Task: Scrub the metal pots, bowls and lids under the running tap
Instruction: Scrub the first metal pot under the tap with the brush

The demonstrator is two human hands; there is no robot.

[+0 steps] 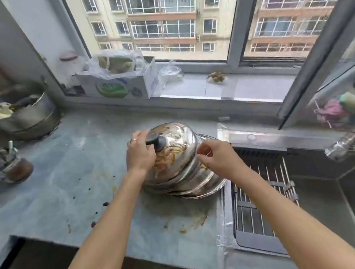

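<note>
1. The countertop (73, 187) was grey stone, stained with brown residue and dark crumbs near its front edge.
2. The sink (340, 194) lay to the right, with a wire rack (264, 191) across its left part.
3. The stack of metal lids (182, 168) stood on the countertop just beside the sink's left rim; the topmost lid was domed, tilted, and streaked with orange-brown residue.
4. A metal pot (23, 114) holding scraps stood at far left, well apart from the stack.
5. The left hand (140, 154) gripped the black knob (154, 139) of the topmost lid, fingers curled round it.
6. The right hand (216, 156) was at the stack's right edge, fingers curled and pinched together; whether they held the rim could not be determined.
</note>
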